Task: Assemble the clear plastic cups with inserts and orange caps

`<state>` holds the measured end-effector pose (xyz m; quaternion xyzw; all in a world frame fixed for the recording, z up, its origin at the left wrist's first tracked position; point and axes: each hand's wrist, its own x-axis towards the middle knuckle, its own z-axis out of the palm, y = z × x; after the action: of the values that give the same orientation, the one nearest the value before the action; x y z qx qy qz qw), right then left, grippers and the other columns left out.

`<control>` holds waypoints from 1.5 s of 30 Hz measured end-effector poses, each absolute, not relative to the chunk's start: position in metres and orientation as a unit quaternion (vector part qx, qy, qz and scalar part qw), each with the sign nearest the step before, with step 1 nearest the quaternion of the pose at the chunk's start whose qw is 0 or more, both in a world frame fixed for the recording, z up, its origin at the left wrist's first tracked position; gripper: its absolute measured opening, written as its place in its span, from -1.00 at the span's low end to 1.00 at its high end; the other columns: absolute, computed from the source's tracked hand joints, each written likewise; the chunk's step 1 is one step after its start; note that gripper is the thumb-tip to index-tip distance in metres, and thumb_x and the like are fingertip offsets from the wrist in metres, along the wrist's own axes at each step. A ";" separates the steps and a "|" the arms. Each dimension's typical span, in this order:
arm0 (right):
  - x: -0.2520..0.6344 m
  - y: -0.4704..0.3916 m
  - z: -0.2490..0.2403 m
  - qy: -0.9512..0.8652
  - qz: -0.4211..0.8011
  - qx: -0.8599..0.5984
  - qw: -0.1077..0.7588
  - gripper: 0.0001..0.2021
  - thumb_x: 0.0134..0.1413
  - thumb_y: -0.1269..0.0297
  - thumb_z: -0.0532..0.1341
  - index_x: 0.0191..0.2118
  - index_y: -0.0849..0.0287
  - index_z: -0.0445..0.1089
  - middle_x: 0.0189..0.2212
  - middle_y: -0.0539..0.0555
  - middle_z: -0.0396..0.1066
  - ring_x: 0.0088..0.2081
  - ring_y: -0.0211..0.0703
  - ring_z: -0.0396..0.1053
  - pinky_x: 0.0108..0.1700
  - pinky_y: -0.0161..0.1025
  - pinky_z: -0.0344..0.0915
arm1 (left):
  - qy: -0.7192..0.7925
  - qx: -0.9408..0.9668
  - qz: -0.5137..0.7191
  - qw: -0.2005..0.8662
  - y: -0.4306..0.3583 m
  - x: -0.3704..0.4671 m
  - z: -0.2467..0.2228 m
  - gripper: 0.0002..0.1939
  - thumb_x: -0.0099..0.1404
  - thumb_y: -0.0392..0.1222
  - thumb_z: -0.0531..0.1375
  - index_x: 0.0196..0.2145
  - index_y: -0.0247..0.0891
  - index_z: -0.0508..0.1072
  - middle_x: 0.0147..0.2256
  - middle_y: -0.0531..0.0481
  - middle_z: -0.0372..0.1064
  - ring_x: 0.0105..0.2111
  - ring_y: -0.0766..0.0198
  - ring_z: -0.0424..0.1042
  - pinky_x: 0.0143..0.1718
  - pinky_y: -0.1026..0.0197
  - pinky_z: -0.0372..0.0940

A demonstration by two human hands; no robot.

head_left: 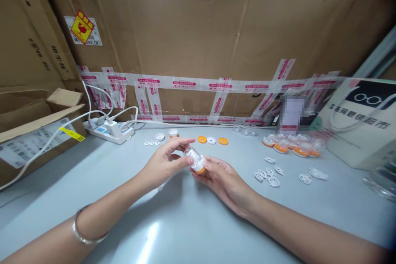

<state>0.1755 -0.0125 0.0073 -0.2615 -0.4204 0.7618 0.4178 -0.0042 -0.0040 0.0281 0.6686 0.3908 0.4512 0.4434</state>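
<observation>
Between my two hands is a small clear-topped container (194, 156) with a white collar and an orange base, held tilted. My left hand (168, 157) pinches its clear upper part between thumb and fingers. Lower down, my right hand (218, 173) grips the white-and-orange base. White perforated pieces show through the clear wall, though their detail is too small to make out. Just beyond the hands lie an orange ring (202, 139), a white ring (210, 140) and another orange ring (223, 141).
Left of the rings are white caps (159, 136) and small white parts (152, 142). White perforated pieces (269, 173) and clear-and-orange containers (292, 146) lie to the right. A power strip (113, 132), an open carton (40, 132) and a paper bag (359, 132) border the table.
</observation>
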 end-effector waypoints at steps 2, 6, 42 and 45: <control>0.176 -0.013 0.008 -0.425 0.767 -0.255 0.407 -0.81 0.00 0.26 0.24 -0.24 0.23 0.46 -0.32 0.07 0.46 -0.25 -0.28 0.37 -0.07 -0.27 0.24 | 0.417 0.672 0.457 0.406 -0.006 -0.003 0.031 -0.69 0.12 -0.11 0.25 -0.16 -0.24 0.44 -0.22 -0.08 0.37 -0.18 0.16 0.34 -0.16 0.14 0.25; 0.177 -0.015 0.007 -0.413 0.791 -0.251 0.376 -0.81 0.01 0.25 0.23 -0.28 0.25 0.45 -0.37 0.06 0.45 -0.33 -0.30 0.38 -0.13 -0.29 0.27 | 0.343 0.719 0.405 0.448 -0.010 -0.007 0.035 -0.72 0.21 -0.20 0.17 -0.09 -0.18 0.41 -0.13 -0.08 0.37 -0.09 0.15 0.33 -0.05 0.11 0.22; 0.416 0.041 0.000 -0.617 -0.005 -0.755 0.224 -0.65 -0.14 0.02 0.19 -0.29 0.15 0.21 -0.37 0.20 0.38 -0.35 0.03 0.37 -0.35 -0.17 0.18 | 0.372 0.721 0.439 0.386 -0.012 -0.016 0.036 -0.77 0.29 -0.12 0.07 -0.10 -0.01 0.37 0.14 0.03 0.10 0.16 0.15 0.07 0.06 0.14 0.15; 0.425 0.049 -0.009 -0.606 -0.035 -0.752 0.257 -0.55 -0.19 0.03 0.24 -0.22 0.14 0.11 -0.38 0.17 0.36 -0.40 -0.04 0.36 -0.40 -0.21 0.18 | 0.376 0.716 0.464 0.363 -0.010 -0.018 0.038 -0.78 0.29 -0.14 0.08 -0.11 -0.05 0.39 0.11 0.00 0.15 0.14 0.14 0.11 0.04 0.16 0.18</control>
<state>0.4248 0.0490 -0.0090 -0.7521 -0.6060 -0.0349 0.2565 -0.0177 -0.0096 0.0375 0.7158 0.3757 0.4637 0.3626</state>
